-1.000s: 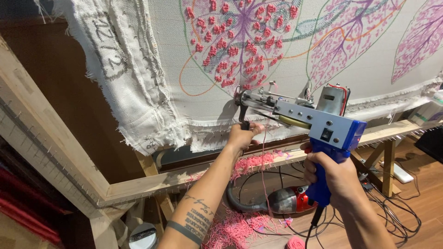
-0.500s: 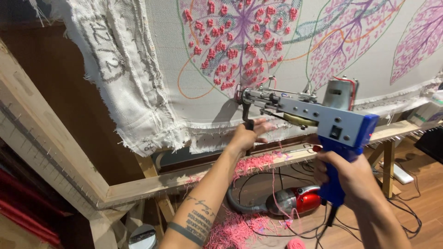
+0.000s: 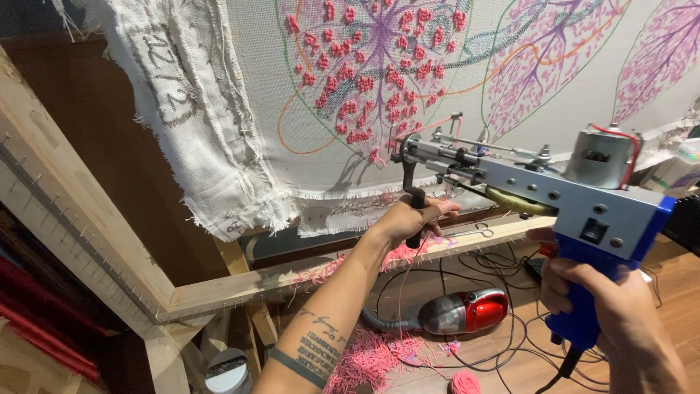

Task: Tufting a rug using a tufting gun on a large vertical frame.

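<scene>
Tufting gun (image 3: 525, 182), blue body with grey metal front, sits in front of our stretched backing cloth (image 3: 437, 131), its needle end near the cloth's lower edge, just below the pink and purple leaf pattern. Our right hand (image 3: 605, 306) is wrapped tight around the blue pistol grip. Our left hand (image 3: 410, 222) is clenched on the black front handle under the needle end. Pink yarn runs through the gun's front. The cloth hangs on a wooden frame (image 3: 219, 292), frayed at its left corner. Below the frame's bottom rail we note a red handheld vacuum (image 3: 467, 310), black cables, and pink yarn scraps (image 3: 372, 357) on the floor.
</scene>
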